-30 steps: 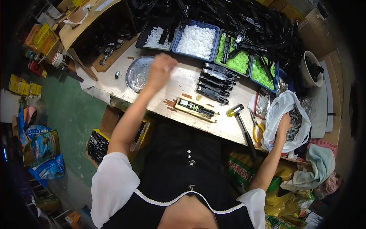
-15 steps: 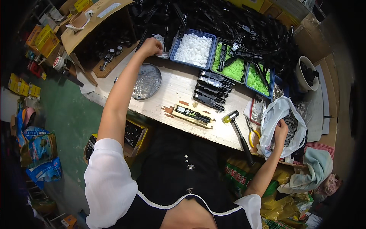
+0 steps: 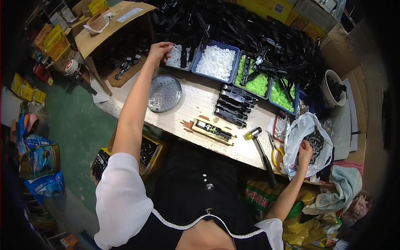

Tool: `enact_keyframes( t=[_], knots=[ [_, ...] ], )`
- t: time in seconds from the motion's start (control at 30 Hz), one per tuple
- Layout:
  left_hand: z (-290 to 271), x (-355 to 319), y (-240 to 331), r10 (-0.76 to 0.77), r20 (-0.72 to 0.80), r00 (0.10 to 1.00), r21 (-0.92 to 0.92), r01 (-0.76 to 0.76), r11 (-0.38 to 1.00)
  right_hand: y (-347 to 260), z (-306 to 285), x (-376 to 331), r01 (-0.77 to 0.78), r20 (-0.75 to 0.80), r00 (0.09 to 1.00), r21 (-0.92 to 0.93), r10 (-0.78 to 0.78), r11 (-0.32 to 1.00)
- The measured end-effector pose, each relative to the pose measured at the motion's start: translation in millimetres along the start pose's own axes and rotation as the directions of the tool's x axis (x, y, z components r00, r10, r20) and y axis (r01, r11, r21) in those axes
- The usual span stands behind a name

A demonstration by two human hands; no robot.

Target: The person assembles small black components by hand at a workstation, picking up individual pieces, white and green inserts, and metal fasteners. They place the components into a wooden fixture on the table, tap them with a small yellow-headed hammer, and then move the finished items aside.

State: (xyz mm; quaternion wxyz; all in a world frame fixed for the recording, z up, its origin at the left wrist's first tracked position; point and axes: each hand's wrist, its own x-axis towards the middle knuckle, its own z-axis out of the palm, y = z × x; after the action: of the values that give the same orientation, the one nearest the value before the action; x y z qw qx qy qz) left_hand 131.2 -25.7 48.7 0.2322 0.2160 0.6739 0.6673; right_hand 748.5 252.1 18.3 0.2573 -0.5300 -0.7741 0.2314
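Observation:
My left hand (image 3: 160, 53) is raised at the left edge of a small bin of whitish clear parts (image 3: 174, 57), its fingertips pinched together. Whatever is between those fingertips is too small to make out. At the right, my right hand (image 3: 305, 152) reaches into a white plastic bag (image 3: 295, 137) of small grey parts (image 3: 315, 146). Its fingers are curled at the parts, and what they grip is hidden. Between my arms, a black mechanical assembly (image 3: 213, 129) lies in a pale holding block (image 3: 201, 132) near the table's front edge.
Several black assemblies (image 3: 235, 104) lie in a row behind the block. A round metal tray (image 3: 165, 93), a hammer (image 3: 262, 152) and yellow-handled pliers (image 3: 275, 153) rest on the table. Bins of white pieces (image 3: 215, 62) and green pieces (image 3: 254, 83) line the back, before a black heap (image 3: 233, 29).
My left hand has drawn back from over the small bin to its left edge, uncovering more of the parts. My right hand stays in the bag, shifting slightly. The whole view has shifted a little.

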Motion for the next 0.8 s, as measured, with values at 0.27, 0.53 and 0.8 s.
enact_keyframes(
  t=[0.27, 0.53, 0.8],
  knots=[
    [10, 3, -3, -0.074, -0.036, 0.997, -0.072, 0.071, 0.995, 2, -1, -7, 0.018, -0.078, 0.997, 0.085, -0.012, 0.996],
    [8, 3, -10, -0.09, -0.062, 0.994, -0.447, 0.053, 0.893, 8, 4, -4, 0.139, -0.234, 0.968, 0.218, -0.087, 0.966],
    [-4, -105, 10, 0.166, -0.054, 0.985, -0.048, -0.169, 0.984, -1, 1, -7, 0.122, -0.341, 0.94, 0.325, -0.004, 0.938]
  ],
)
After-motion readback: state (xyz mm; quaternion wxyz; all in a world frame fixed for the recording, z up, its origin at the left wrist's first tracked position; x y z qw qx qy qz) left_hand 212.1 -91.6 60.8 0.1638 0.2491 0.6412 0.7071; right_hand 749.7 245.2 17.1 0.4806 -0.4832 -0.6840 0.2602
